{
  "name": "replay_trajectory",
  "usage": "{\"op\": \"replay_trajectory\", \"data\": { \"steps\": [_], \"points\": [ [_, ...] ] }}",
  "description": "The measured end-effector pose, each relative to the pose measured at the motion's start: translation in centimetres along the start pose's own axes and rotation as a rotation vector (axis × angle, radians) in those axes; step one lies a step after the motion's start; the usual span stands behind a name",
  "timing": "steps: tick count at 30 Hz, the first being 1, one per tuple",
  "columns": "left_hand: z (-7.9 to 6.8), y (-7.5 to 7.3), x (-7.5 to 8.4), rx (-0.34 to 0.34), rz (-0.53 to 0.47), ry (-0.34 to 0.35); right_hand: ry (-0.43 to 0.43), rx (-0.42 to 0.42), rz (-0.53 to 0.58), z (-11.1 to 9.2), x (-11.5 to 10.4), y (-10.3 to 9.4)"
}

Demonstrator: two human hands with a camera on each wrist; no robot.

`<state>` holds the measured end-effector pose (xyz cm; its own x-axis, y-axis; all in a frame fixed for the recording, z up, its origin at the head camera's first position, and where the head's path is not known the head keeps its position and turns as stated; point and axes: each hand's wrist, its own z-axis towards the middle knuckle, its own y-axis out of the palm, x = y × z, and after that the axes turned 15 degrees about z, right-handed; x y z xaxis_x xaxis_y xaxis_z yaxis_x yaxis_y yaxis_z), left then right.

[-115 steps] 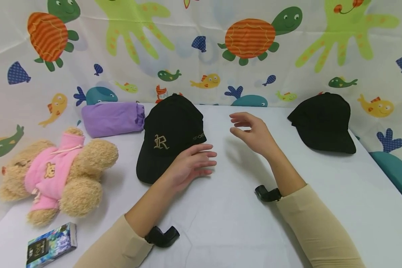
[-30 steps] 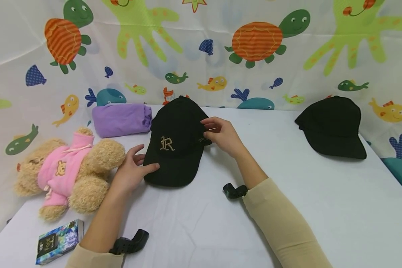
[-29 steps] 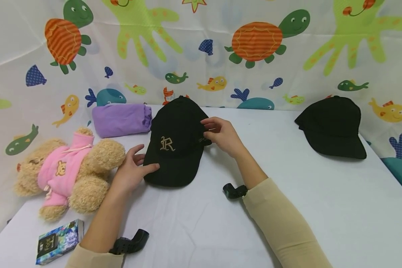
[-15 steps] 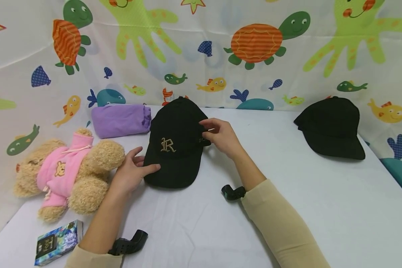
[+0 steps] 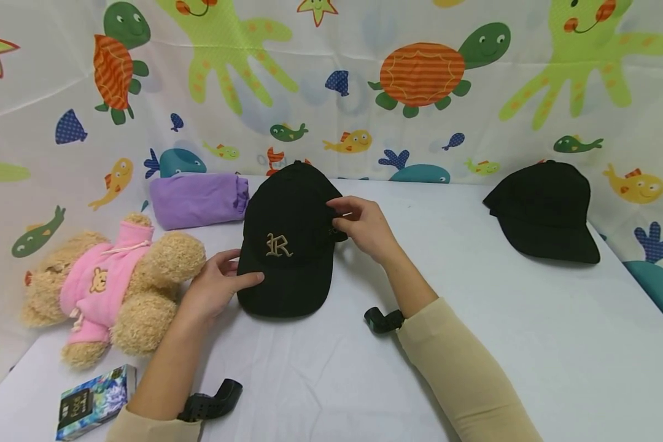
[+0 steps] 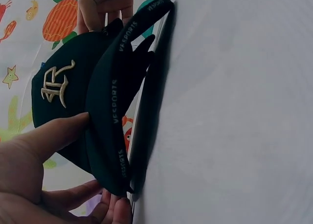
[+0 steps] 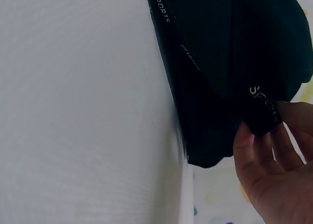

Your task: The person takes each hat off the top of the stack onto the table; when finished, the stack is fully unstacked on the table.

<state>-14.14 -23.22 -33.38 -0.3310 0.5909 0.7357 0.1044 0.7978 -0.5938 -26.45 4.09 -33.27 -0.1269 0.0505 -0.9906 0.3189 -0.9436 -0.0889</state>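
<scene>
Head view: R-marked cap (image 5: pixel 290 236) is being held just beside the purple cloth (image 5: pixel 199 201);
Left hand (image 5: pixel 212 285): is gripping its brim (image 5: pixel 290 291);
Right hand (image 5: pixel 366 228): is pinching its lettered side edge (image 7: pixel 261 117).

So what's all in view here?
tabletop: 1, white, beneath the objects
backdrop: 1, white with sea animals, behind
embroidered cap: 1, black with gold letter, centre
plain cap: 1, black, back right
teddy bear: 1, tan in pink top, left
fabric bundle: 1, purple, back left
small box-shaped pack: 1, multicoloured, front left
wrist devices: 2, black, one per wrist
sleeves: 2, beige, on forearms
left hand: 1, bare, gripping embroidered cap's brim
right hand: 1, bare, pinching that cap's side
</scene>
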Motion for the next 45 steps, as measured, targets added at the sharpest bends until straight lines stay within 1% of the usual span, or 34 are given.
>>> {"op": "replay_trajectory", "data": {
  "steps": [7, 10, 14, 17, 21, 25, 29, 33, 35, 45],
  "points": [
    [-0.1, 0.1, 0.2, 0.001, 0.006, 0.001, 0.009, 0.010, 0.010, -0.1, -0.1, -0.1],
    [-0.4, 0.0, 0.3, 0.004, 0.035, -0.002, 0.013, 0.008, 0.010, -0.1, -0.2, 0.0],
    [-0.6, 0.2, 0.4, 0.021, 0.081, 0.011, 0.016, 0.012, 0.007, -0.1, -0.2, 0.1],
    [-0.7, 0.4, 0.3, 0.036, 0.092, 0.026, 0.015, 0.017, 0.012, -0.2, -0.1, 0.1],
    [-0.7, 0.6, -0.1, 0.031, 0.063, 0.046, 0.020, 0.027, 0.023, -0.5, -0.2, 0.2],
    [-0.5, 0.7, -0.6, 0.008, 0.009, 0.063, 0.030, 0.043, 0.049, -0.8, -0.3, 0.2],
    [-0.4, 0.9, -0.9, 0.002, -0.044, 0.050, 0.016, 0.071, 0.099, -0.9, -0.5, 0.1],
    [-0.4, 1.0, -0.9, 0.012, -0.109, 0.035, 0.003, 0.095, 0.144, -0.8, -0.8, 0.3],
    [-0.4, 1.0, -0.9, 0.021, -0.131, 0.040, -0.003, 0.108, 0.156, -0.7, -0.8, 0.3],
    [-0.6, 1.4, -0.6, 0.055, -0.127, 0.065, -0.033, 0.167, 0.183, -1.4, -1.0, 0.4]
  ]
}}
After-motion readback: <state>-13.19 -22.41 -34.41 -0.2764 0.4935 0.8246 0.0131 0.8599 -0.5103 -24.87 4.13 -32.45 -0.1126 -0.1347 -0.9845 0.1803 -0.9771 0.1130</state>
